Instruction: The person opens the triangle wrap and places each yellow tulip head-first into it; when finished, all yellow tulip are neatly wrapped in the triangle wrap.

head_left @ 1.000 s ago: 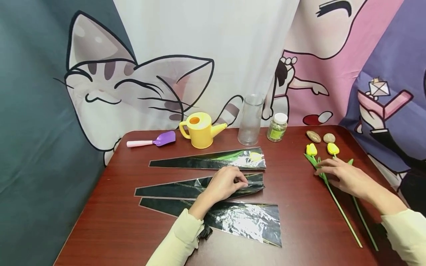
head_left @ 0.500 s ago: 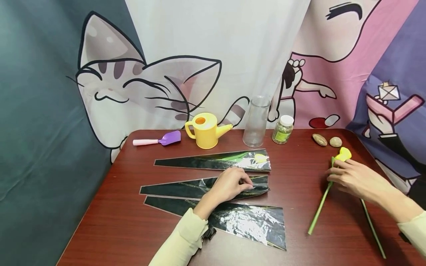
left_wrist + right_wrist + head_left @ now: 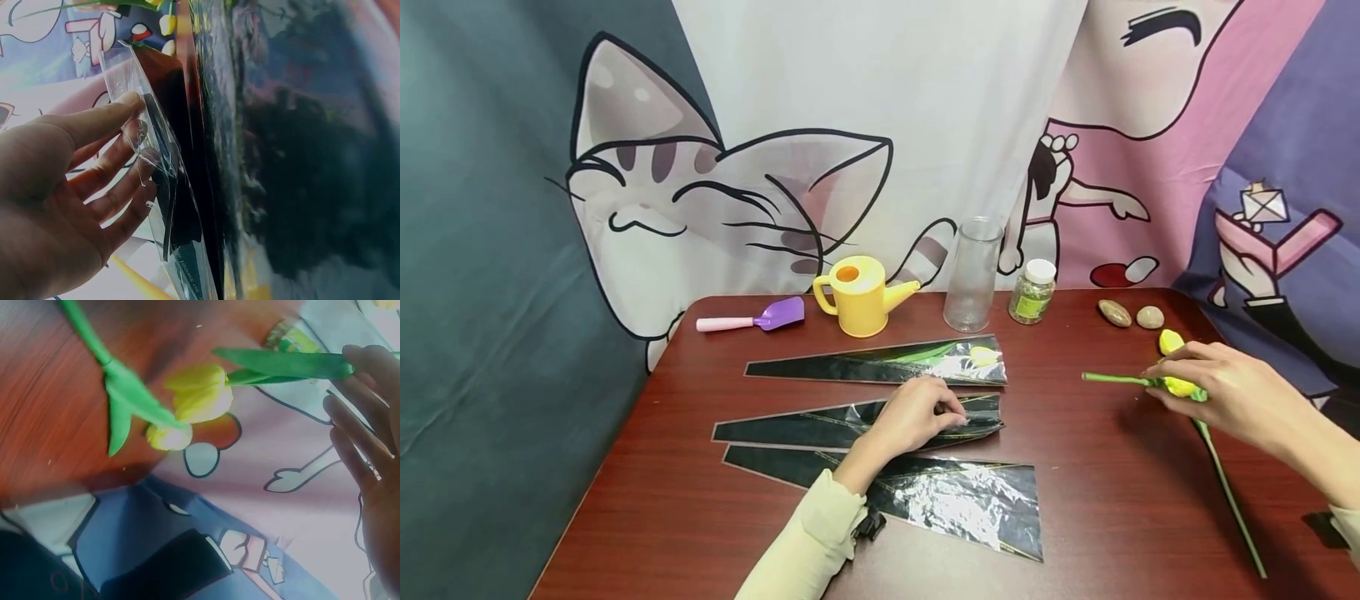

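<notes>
Right hand [image 3: 1232, 392] pinches tulip [image 3: 1180, 386], stem pointing 9 o'clock toward middle sleeve [image 3: 850, 421], whose open mouth the left hand [image 3: 913, 414] fingertips pinch.

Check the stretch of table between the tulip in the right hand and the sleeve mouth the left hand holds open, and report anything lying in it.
Nothing visible lies there: bare table separates the tulip in the right hand from the sleeve pinched by the left hand.

A staged craft setup is indicated: a wooden worktop [image 3: 1075, 500] is enclosed by a cartoon cat backdrop [image 3: 715, 192], with florist sleeves [image 3: 880, 362] laid out.
</notes>
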